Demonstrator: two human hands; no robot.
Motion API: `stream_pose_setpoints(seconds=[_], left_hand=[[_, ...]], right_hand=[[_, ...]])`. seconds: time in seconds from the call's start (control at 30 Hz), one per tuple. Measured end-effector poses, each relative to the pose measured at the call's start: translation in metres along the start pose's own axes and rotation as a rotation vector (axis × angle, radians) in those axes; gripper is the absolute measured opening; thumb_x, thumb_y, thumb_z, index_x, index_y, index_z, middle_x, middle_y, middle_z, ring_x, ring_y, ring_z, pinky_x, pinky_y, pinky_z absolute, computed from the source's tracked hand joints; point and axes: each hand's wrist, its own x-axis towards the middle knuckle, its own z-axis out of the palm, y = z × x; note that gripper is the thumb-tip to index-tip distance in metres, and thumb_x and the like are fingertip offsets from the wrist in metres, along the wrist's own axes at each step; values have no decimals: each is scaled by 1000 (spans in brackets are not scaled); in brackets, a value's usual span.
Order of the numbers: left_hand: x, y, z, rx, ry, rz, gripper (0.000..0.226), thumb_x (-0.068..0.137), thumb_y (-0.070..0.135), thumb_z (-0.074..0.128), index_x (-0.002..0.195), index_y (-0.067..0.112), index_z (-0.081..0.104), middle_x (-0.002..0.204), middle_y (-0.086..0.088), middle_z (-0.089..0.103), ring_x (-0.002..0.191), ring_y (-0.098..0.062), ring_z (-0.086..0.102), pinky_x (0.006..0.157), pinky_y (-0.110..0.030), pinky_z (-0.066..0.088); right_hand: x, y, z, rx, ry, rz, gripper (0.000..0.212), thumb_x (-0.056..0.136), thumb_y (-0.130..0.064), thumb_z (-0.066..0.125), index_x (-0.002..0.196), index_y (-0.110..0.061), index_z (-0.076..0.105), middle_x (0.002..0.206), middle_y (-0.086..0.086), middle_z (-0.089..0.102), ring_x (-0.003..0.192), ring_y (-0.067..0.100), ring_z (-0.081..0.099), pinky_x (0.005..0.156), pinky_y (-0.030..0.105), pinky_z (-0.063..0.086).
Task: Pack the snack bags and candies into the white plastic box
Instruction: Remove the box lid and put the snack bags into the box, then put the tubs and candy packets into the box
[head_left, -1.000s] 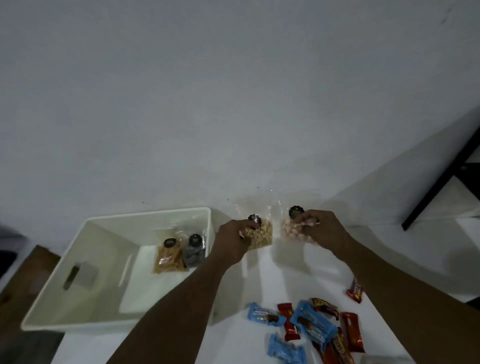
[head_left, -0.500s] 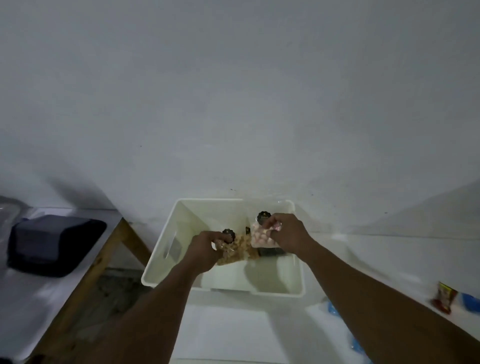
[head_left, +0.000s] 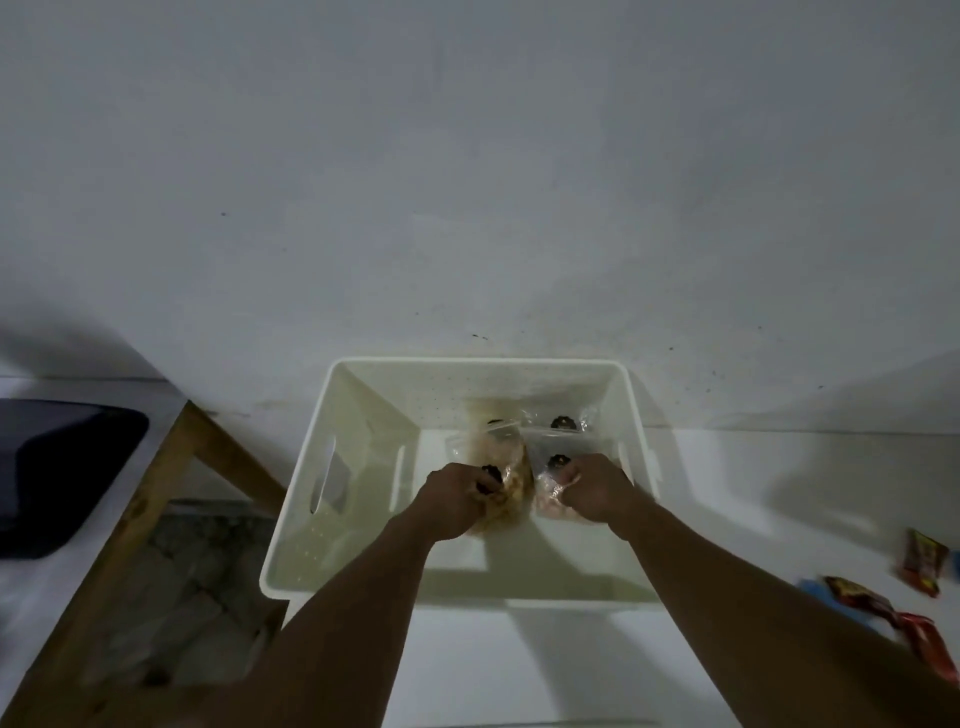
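The white plastic box (head_left: 296, 519) stands against the wall with both my hands inside it. My left hand (head_left: 457, 501) grips a clear bag of brown snacks (head_left: 511, 480) by its top. My right hand (head_left: 597, 488) grips a clear bag of pink snacks (head_left: 550, 501), low in the box. Behind them two more clear bags lie on the box floor, a brownish one (head_left: 493, 431) and a darker one (head_left: 563, 423). Red candies (head_left: 919, 564) and a blue one (head_left: 813, 590) lie on the white table at the right.
A wooden table frame (head_left: 156, 499) stands left of the box, with a gap to the floor below. A dark blue object (head_left: 62, 467) lies on a white surface at far left. The white wall rises right behind the box.
Both hands carried their bags from the table into the box and have sunk lower inside it. The view has swung left, so the candies now sit at the right edge.
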Motion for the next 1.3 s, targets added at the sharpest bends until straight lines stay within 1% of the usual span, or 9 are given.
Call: stream_pose_setpoints(seconds=[0.1, 0.2, 0.3, 0.43, 0.63, 0.83, 1.03, 1.17, 1.3], left_hand=[[-1, 1, 1, 7, -6, -11, 39, 82, 4, 61, 113, 23, 75, 125, -5, 67, 104, -23, 62, 76, -16, 48], [-10, 7, -8, -2, -17, -66, 46, 75, 18, 67, 117, 34, 70, 131, -6, 58, 107, -29, 61, 90, -30, 55], [-26, 24, -16, 47, 34, -88, 42, 85, 22, 66, 125, 32, 65, 129, -4, 57, 120, -34, 53, 106, -31, 43], [-57, 61, -18, 89, 207, -85, 40, 88, 32, 65, 127, 31, 62, 132, -14, 41, 113, -34, 57, 100, -32, 45], [-105, 138, 13, 7, 396, 123, 20, 84, 26, 69, 104, 26, 73, 103, -2, 63, 94, -19, 64, 80, -22, 43], [-151, 212, 96, -31, 221, 283, 15, 85, 36, 70, 87, 23, 77, 82, 6, 76, 76, -5, 68, 70, -22, 51], [-187, 231, 214, -1, -120, 142, 15, 82, 34, 77, 89, 21, 80, 94, 1, 76, 89, -11, 68, 83, -27, 54], [-211, 203, 290, -114, -343, -99, 12, 76, 29, 80, 87, 26, 78, 70, -1, 65, 54, -11, 48, 48, -22, 38], [-239, 196, 335, -278, -348, -207, 27, 75, 6, 75, 100, 18, 77, 64, -1, 62, 52, -11, 52, 46, -20, 40]], right_hand=[[-3, -6, -6, -35, -26, 12, 19, 84, -4, 58, 97, -3, 71, 93, 7, 63, 90, 24, 60, 85, 34, 51], [-19, -21, -19, -13, 4, 13, 19, 83, -12, 58, 98, -10, 69, 99, 13, 69, 96, 32, 65, 88, 38, 52], [-44, -32, -39, 28, 85, -37, 20, 78, -11, 63, 96, -7, 71, 102, 10, 70, 99, 31, 67, 89, 38, 53], [-90, -27, -77, 271, 80, -93, 14, 81, -11, 61, 90, -15, 72, 90, 3, 66, 71, 18, 60, 55, 26, 48], [-155, 37, -120, 421, 98, -134, 10, 83, -13, 63, 88, -9, 71, 89, 11, 70, 73, 20, 63, 61, 31, 47], [-204, 165, -127, 377, 129, 0, 12, 82, -11, 62, 75, -16, 70, 80, 6, 69, 64, 22, 61, 54, 27, 45], [-255, 288, -97, 200, 95, 90, 28, 84, -9, 65, 62, -26, 62, 73, -3, 62, 65, 11, 54, 55, 17, 41], [-277, 348, -66, 186, 71, 107, 21, 75, -13, 75, 62, -27, 69, 82, -7, 69, 76, 10, 61, 73, 25, 51], [-293, 368, -45, 241, -85, 119, 4, 79, -12, 70, 79, -15, 73, 83, 1, 72, 63, 9, 58, 46, 20, 46]])
